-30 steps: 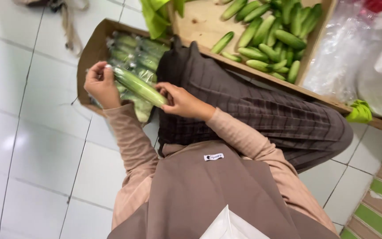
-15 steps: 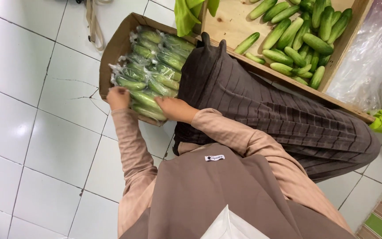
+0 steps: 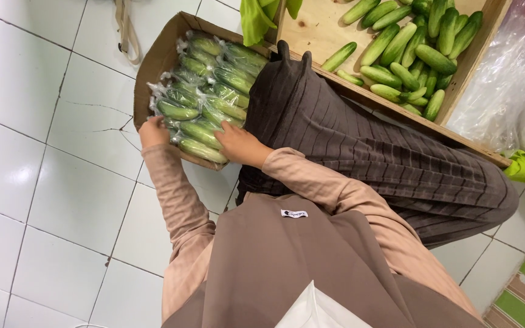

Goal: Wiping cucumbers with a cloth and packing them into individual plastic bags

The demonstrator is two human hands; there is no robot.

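A cardboard box (image 3: 160,59) on the white tiled floor holds several plastic-wrapped cucumbers in rows. My left hand (image 3: 152,131) grips the left end of a wrapped cucumber (image 3: 198,133) in the row nearest me. My right hand (image 3: 237,143) holds its right end, beside my knee. The cucumber lies down among the others in the box.
A wooden crate (image 3: 308,25) behind my leg holds several loose cucumbers (image 3: 409,47). A green cloth (image 3: 255,19) hangs over its corner. Clear plastic bags (image 3: 505,79) lie at the right, with a green item (image 3: 521,166) beneath them. A strap (image 3: 125,31) lies on the floor.
A second ago both hands held the wrapped cucumber up above the box. They have lowered it into the near row, and the view has shifted slightly.
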